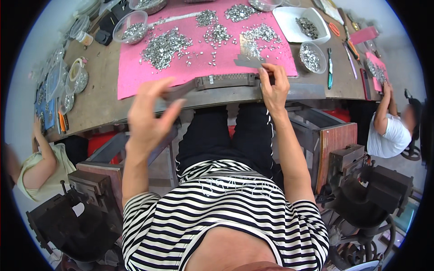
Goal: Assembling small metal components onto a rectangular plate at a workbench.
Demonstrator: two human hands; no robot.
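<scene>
1. Metal jig bar [226, 81] lies along table edge [104, 113], w/ right hand [273, 88] fingers pinching its right end.
2. Left hand [149, 115] raised just off bar's left end, fingers loose, spread, holding nothing.
3. Beyond fingertips: pink mat [135, 77] w/ heaps of small silver parts [165, 45].
4. Clear bowl [312, 56] of parts sits right of right hand's fingers.

Your bench carried a white tray [289, 20] of metal parts, two clear bowls [130, 26], a green pen [330, 67]; co-workers [389, 128] sat at both sides.
</scene>
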